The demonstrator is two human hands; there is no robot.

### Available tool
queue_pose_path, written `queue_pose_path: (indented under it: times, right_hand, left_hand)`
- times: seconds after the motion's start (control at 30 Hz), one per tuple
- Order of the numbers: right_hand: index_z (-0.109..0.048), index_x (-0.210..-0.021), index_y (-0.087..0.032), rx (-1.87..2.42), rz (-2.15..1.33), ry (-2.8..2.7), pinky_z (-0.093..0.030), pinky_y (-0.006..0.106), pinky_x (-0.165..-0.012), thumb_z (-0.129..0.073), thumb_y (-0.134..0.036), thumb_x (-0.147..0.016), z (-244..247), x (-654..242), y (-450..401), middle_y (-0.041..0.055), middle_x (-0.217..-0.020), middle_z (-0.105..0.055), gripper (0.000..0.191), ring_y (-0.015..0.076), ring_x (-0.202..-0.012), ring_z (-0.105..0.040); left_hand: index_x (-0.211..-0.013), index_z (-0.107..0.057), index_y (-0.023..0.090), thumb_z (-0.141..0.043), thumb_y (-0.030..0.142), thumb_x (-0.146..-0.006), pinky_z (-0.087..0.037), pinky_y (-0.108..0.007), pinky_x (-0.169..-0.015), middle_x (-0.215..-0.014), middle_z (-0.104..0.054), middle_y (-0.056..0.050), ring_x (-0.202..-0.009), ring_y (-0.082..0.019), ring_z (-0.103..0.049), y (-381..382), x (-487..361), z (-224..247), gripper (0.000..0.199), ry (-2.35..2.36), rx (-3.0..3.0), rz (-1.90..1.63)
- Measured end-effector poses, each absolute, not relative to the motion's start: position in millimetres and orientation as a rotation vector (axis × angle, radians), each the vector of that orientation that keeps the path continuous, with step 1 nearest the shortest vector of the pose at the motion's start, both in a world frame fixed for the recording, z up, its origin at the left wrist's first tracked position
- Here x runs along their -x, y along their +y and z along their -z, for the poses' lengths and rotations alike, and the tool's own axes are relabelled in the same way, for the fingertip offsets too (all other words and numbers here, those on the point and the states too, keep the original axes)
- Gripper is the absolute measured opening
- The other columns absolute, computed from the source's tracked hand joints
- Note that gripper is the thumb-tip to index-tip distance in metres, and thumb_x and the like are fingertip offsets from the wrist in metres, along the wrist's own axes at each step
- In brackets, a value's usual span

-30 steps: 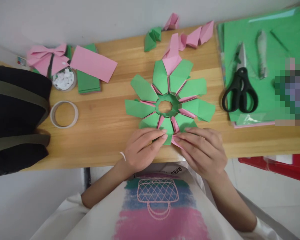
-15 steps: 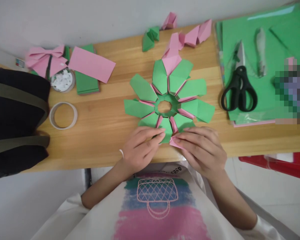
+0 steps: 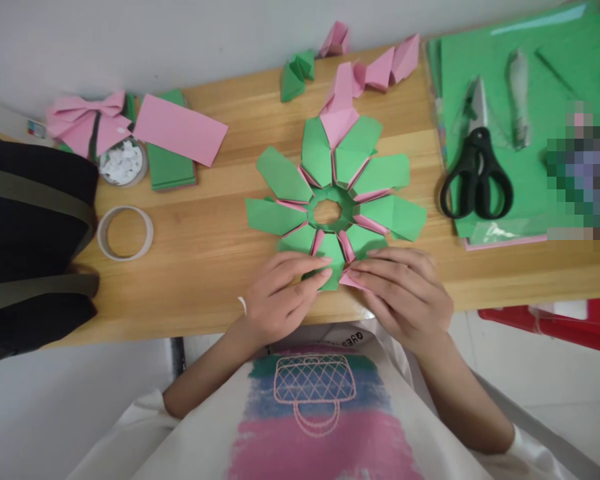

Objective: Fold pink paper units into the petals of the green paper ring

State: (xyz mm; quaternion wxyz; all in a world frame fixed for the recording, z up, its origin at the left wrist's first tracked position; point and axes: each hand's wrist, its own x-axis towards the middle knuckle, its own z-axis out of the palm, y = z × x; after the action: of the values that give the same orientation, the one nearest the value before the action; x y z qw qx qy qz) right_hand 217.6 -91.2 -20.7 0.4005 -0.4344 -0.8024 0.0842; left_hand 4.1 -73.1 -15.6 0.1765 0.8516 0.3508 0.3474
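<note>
A ring of folded green petals [image 3: 385,175] with pink strips between them lies on the wooden table. My left hand [image 3: 285,290] is at its lower edge, its thumb and forefinger on a bottom green petal. Just right of it, my right hand [image 3: 410,293] pinches a small folded pink piece [image 3: 353,280] against the ring's lower right; its fingers partly cover that piece and the petal behind. At the ring's top a pink folded piece [image 3: 339,120] is seated between two petals.
Loose pink pieces [image 3: 380,70] and a green piece [image 3: 297,75] lie at the back. Black scissors [image 3: 477,173] rest on green sheets [image 3: 530,207] at right. At left are a tape roll [image 3: 103,220], a dish of white bits [image 3: 123,162], cards [image 3: 180,129] and a black bag [image 3: 30,227].
The view has shifted slightly. Both hands stay at the ring's lower edge, and the bottom green petal is spread slightly differently beside the left fingertips.
</note>
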Motion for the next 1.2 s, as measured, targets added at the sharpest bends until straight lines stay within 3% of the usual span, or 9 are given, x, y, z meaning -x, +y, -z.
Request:
queue_pose_path:
  times: [0.33,0.6,1.2]
  right_hand:
    - [-0.07,-0.096,-0.018,1.082,-0.209,-2.029,-0.053,0.041,-0.076,-0.07,-0.01,-0.08,20.7,-217.6,-90.6,0.0056,-0.091,-0.076,0.018,0.0244,-0.093,-0.067]
    - [-0.071,-0.095,-0.02,1.088,-0.193,-2.053,-0.053,0.039,-0.076,-0.069,-0.011,-0.08,19.0,-218.0,-90.6,0.0048,-0.092,-0.075,0.017,0.0238,-0.092,-0.068]
    - [-0.071,-0.099,-0.02,1.074,-0.236,-2.072,-0.053,0.04,-0.077,-0.067,-0.012,-0.082,17.0,-220.1,-89.4,0.0054,-0.093,-0.075,0.02,0.023,-0.094,-0.066]
  left_hand:
    - [-0.107,-0.063,0.012,-0.059,0.003,-0.085,-0.057,-0.038,-0.082,-0.105,-0.071,-0.013,-0.097,-0.019,-0.064,-71.4,-4.7,14.5,0.024,0.953,-2.389,-1.009]
    - [-0.11,-0.062,0.018,-0.059,0.006,-0.086,-0.059,-0.038,-0.078,-0.105,-0.072,-0.01,-0.095,-0.018,-0.065,-70.3,-4.1,13.7,0.026,0.969,-2.405,-1.005]
    - [-0.104,-0.064,0.014,-0.058,0.005,-0.086,-0.059,-0.036,-0.078,-0.102,-0.072,-0.012,-0.094,-0.019,-0.065,-71.0,-5.4,14.6,0.021,0.958,-2.466,-1.028]
